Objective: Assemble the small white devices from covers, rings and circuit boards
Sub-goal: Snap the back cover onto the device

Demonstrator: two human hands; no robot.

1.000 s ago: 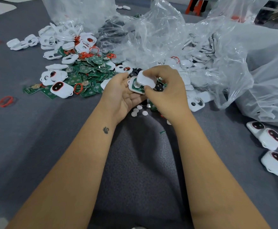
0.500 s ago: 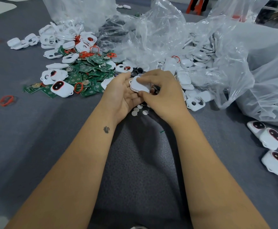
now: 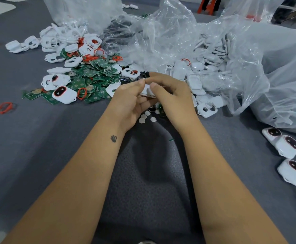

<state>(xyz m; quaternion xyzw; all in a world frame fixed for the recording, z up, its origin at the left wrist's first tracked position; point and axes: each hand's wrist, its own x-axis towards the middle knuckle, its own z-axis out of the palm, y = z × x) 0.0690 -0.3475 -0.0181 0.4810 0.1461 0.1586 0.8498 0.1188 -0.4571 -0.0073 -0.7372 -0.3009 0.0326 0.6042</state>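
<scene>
Fingers [image 3: 141,83] of both hands clamp the white device [image 3: 148,92] between them (cover seating unseen); uneven squeezing could misalign it or drop it among loose circuit boards [image 3: 91,81] lying to their left.
</scene>
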